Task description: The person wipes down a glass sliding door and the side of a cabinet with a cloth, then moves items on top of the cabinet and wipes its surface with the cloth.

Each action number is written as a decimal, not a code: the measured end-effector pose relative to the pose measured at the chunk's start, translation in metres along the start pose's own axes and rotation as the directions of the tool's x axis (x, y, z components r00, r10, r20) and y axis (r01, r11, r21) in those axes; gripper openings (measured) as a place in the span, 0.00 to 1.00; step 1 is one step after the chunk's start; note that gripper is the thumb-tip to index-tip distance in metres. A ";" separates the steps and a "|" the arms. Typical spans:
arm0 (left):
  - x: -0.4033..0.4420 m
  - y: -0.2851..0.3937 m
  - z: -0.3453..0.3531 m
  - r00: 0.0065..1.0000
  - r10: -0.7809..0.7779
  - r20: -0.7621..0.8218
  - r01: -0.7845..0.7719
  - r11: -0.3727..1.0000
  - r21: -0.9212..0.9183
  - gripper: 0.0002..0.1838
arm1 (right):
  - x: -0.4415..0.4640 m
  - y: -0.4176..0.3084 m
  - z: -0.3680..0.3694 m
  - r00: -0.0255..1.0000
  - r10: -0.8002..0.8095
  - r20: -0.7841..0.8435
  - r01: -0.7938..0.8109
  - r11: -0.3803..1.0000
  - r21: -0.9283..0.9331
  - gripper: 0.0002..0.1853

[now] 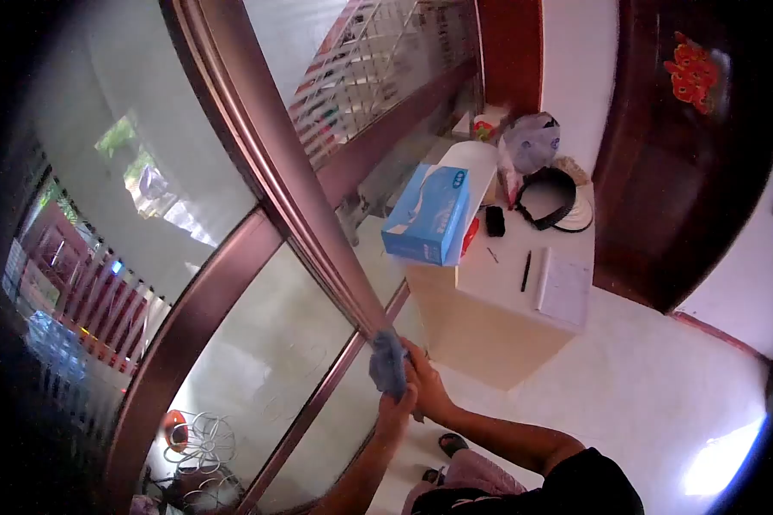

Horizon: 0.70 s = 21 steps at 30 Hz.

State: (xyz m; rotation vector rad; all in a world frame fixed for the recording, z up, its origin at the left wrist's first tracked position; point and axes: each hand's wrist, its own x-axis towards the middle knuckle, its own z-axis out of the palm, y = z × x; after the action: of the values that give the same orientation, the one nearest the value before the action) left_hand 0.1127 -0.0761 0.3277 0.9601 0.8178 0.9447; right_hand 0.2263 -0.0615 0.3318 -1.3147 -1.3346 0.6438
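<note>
A blue-grey cloth [387, 365] is wrapped against the lower part of a brown metal door frame post [305, 232]. My left hand [397, 410] grips the cloth from below, fingers closed on it. Just to the right, my right hand [429, 384] is closed on the cloth's other side, close to the left hand. Part of the cloth hangs below the right hand. The fingers' far sides and the bit of post under the cloth are hidden.
Patterned glass panels [266, 343] flank the post. Right of it stands a white cabinet [489, 335] bearing a blue box [427, 213], a black visor [548, 197], a pen [526, 271] and a notebook [563, 287]. A dark door [670, 172] is behind. My sandalled foot [452, 444] is on the floor.
</note>
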 end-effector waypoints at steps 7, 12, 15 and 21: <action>-0.019 0.027 -0.006 0.895 0.068 -0.441 -0.049 0.997 0.055 0.19 | -0.010 -0.033 -0.031 0.943 0.161 0.293 -0.191 0.978 0.079 0.21; 0.019 0.029 0.001 0.905 0.300 -0.302 -0.273 0.953 0.129 0.28 | 0.041 -0.018 -0.076 0.998 0.053 -0.017 -0.050 0.989 0.137 0.18; 0.067 0.046 0.035 0.917 0.312 -0.249 -0.305 0.950 0.065 0.32 | 0.091 -0.004 -0.117 0.986 -0.061 -0.155 0.081 0.989 0.128 0.17; 0.180 0.032 0.081 0.853 0.336 -0.400 -0.264 0.938 0.225 0.32 | 0.186 0.002 -0.170 0.937 -0.286 -0.200 0.239 0.943 -0.231 0.22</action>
State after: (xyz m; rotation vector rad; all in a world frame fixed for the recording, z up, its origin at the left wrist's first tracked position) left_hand 0.2418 0.0737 0.3590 1.0539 1.1550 1.4157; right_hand 0.4235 0.0597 0.4317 -1.2973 -1.3784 0.1649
